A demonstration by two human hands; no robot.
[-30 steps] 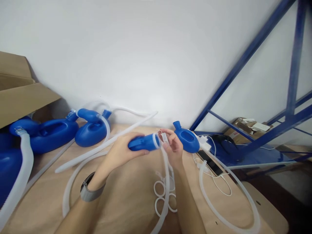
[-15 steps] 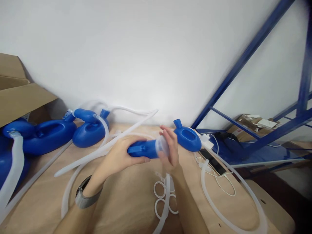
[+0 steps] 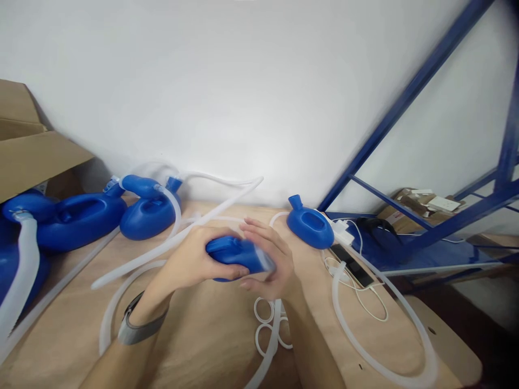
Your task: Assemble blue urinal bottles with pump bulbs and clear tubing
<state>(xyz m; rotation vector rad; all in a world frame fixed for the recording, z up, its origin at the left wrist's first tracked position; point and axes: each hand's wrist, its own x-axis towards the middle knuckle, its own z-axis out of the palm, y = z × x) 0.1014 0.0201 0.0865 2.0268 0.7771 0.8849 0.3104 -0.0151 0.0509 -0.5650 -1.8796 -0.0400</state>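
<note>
A blue plastic piece (image 3: 233, 254) with a translucent whitish end is held in the air above the middle of the table. My left hand (image 3: 194, 259) is wrapped round its left part, thumb along the near side. Around the translucent end on the right curls my right hand (image 3: 270, 262), its fingers over the top and thumb below. Several white rings (image 3: 265, 337) lie on the table below my right hand, beside a translucent tube (image 3: 272, 346).
Blue bottles with hoses (image 3: 148, 216) stand at the left by a cardboard box (image 3: 40, 156). Another blue bottle (image 3: 311, 228) is at the back right, near a phone (image 3: 352, 266), a white cable and a looped tube (image 3: 368, 354). A blue metal frame (image 3: 389, 124) rises at the right.
The blue piece has tilted, its translucent end now lower. My right hand has moved down and left and closed further round that end.
</note>
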